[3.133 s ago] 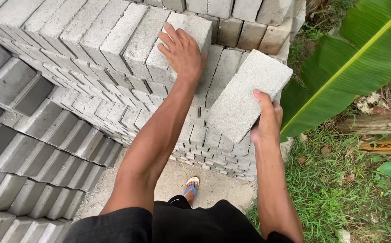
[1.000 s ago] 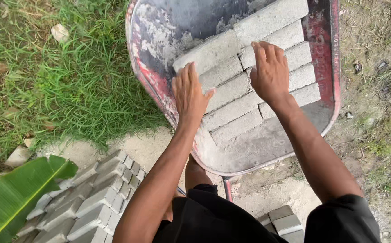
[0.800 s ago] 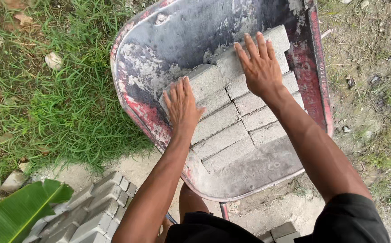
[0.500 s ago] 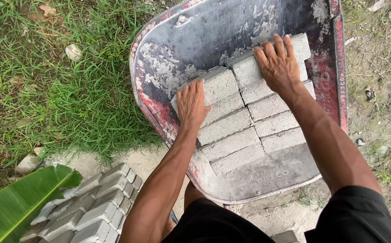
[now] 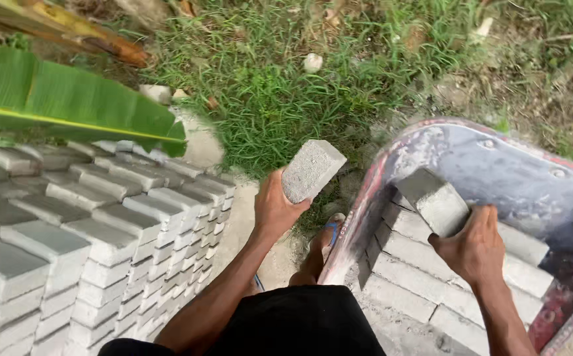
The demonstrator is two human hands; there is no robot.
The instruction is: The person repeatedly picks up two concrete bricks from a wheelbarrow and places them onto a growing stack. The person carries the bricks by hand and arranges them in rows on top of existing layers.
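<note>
Grass and dirt surround a wheelbarrow (image 5: 567,178) at right: each hand, left (image 5: 274,209) and right (image 5: 474,249), fingers closed round one paver, centre (image 5: 311,169) and right (image 5: 437,201); firm grip, settle each flat on the laid rows.

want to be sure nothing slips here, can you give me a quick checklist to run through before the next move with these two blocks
1. Left hand grips its grey block: ok, fingers wrap the lower end, block lifted clear over the grass.
2. Right hand grips the second block: ok, held from below, tilted above the laid rows.
3. Room in the wheelbarrow: ok, bare metal shows past the rows of blocks.
4. Feet clear of a drop: not ok, a sandalled foot stands close by the wheelbarrow rim.
5. Stack of blocks steady: cannot tell.
6. Wheelbarrow standing firm: cannot tell, legs and wheel out of view.
</note>
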